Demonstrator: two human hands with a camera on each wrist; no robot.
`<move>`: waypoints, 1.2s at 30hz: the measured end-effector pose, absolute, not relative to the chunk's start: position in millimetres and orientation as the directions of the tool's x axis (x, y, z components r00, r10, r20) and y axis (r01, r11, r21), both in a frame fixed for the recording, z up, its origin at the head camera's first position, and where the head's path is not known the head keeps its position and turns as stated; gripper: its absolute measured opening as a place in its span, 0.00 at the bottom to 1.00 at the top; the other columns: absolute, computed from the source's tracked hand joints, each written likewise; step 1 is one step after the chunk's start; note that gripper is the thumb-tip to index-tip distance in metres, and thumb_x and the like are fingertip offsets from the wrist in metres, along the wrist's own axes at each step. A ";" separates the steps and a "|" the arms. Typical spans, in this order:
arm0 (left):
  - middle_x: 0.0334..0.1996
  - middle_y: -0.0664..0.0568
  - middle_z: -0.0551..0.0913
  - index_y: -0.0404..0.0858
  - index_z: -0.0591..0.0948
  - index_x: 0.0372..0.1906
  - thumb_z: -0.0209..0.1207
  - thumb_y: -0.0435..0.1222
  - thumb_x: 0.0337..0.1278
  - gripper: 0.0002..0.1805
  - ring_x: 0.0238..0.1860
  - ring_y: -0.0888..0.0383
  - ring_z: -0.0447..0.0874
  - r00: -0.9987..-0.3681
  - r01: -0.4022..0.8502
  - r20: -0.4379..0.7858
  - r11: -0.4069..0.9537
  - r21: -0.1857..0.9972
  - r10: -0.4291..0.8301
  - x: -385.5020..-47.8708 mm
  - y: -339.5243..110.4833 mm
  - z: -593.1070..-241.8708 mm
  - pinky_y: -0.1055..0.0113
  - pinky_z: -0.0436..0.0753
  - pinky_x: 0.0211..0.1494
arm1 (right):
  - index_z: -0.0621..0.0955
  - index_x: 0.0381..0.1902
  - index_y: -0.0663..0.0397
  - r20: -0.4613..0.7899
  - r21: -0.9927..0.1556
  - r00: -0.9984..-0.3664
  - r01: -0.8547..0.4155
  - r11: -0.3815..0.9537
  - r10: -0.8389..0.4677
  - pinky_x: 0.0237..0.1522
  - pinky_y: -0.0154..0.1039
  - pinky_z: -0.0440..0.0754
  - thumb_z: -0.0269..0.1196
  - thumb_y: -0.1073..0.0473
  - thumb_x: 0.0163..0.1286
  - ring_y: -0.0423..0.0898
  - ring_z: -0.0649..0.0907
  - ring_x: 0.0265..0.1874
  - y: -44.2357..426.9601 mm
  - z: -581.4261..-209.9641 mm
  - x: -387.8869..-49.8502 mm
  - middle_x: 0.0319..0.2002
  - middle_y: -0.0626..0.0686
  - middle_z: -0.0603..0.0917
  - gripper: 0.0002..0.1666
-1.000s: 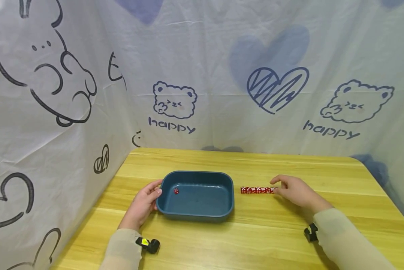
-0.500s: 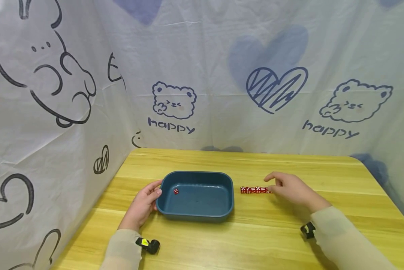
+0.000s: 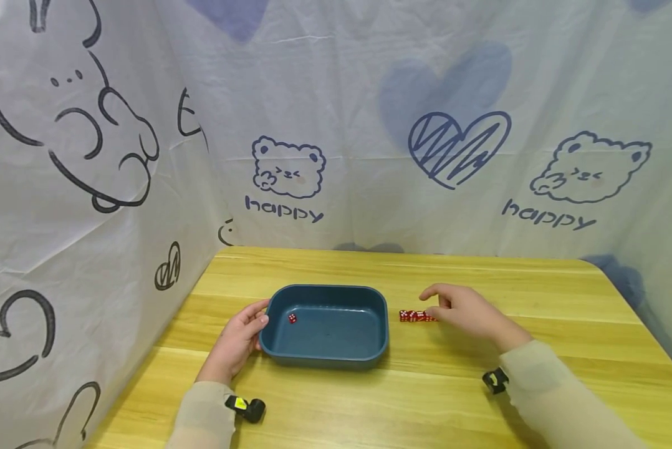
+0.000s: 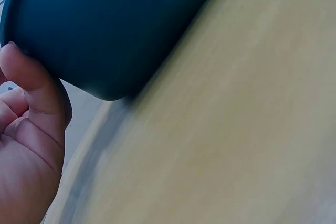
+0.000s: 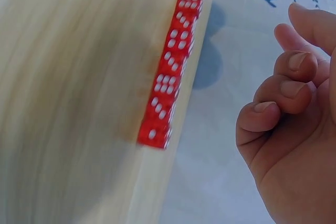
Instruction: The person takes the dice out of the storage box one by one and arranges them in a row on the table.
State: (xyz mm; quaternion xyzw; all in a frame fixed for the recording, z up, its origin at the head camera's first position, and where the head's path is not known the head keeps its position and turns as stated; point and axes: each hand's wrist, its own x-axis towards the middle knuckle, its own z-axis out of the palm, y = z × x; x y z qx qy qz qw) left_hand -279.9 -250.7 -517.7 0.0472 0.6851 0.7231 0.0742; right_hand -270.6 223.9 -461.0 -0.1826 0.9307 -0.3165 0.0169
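A dark teal plastic bin (image 3: 325, 359) sits on the table, with one red die (image 3: 292, 318) inside near its left end. At that end my left hand (image 3: 235, 343) holds the bin, its thumb (image 4: 32, 85) at the rim. To the bin's right lies a straight row of red dice (image 5: 167, 80) with white pips, several in number. My right hand (image 3: 470, 313) hovers over the row's right part and hides it in the head view. Its thumb and index finger are apart, with nothing between them; the other fingers curl loosely in the right wrist view.
The wooden table (image 3: 403, 399) has a rounded far right corner. White printed cloth (image 3: 358, 156) hangs behind it and along both sides. A black wrist camera (image 3: 246, 408) is strapped on the left sleeve, another (image 3: 495, 380) on the right.
My right hand has moved left along the row of dice, covering more of it in the head view. The left hand, the bin and the die inside stay put.
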 end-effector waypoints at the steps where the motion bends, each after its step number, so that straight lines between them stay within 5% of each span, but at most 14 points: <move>1: 0.45 0.42 0.73 0.30 0.66 0.73 0.50 0.29 0.77 0.25 0.24 0.60 0.71 -0.985 -0.043 -0.034 -0.050 0.998 0.170 -279.7 -250.6 -517.5 0.74 0.73 0.25 | 0.83 0.55 0.49 0.087 -0.598 -0.930 -0.336 0.727 -0.358 0.23 0.37 0.70 0.65 0.54 0.72 0.44 0.71 0.21 221.1 -460.1 -270.6 0.24 0.47 0.73 0.16; 36: 0.45 0.46 0.74 0.33 0.67 0.74 0.51 0.31 0.77 0.25 0.26 0.60 0.72 -0.984 -0.053 -0.044 -0.049 0.997 0.173 -279.5 -251.9 -517.8 0.74 0.74 0.26 | 0.83 0.54 0.41 0.108 -0.659 -0.865 -0.432 0.616 -0.491 0.25 0.37 0.70 0.65 0.48 0.73 0.41 0.69 0.18 132.9 -440.2 -267.5 0.22 0.45 0.73 0.14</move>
